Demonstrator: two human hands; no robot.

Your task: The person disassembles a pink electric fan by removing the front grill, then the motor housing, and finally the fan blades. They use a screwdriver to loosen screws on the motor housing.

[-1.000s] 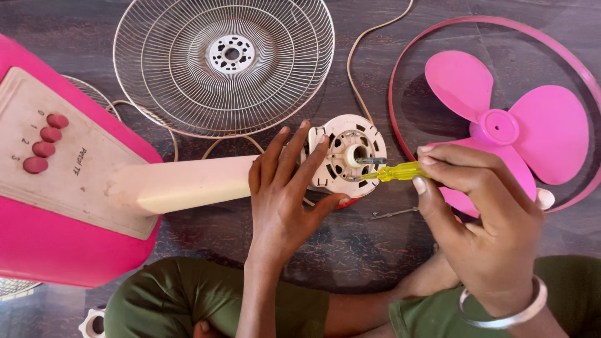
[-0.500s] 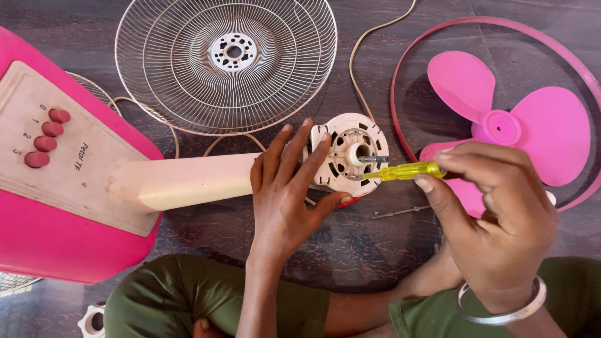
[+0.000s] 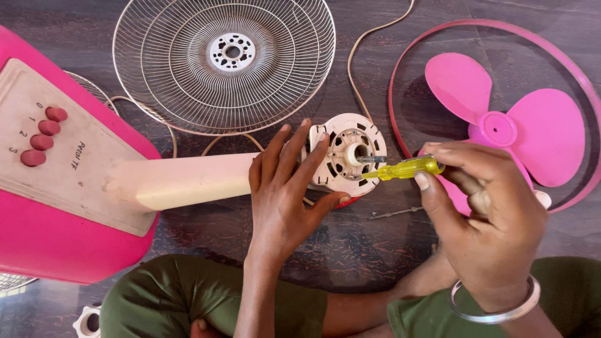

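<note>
While gripped: one screwdriver [image 3: 404,169], one motor [image 3: 347,154], two hands.

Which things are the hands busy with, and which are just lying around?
In use:
- left hand gripping the cream motor housing
- right hand holding the yellow screwdriver, tip at the housing

Lying about:
- wire fan guard
- pink fan blade
- pink ring
- long thin screw on the floor
</note>
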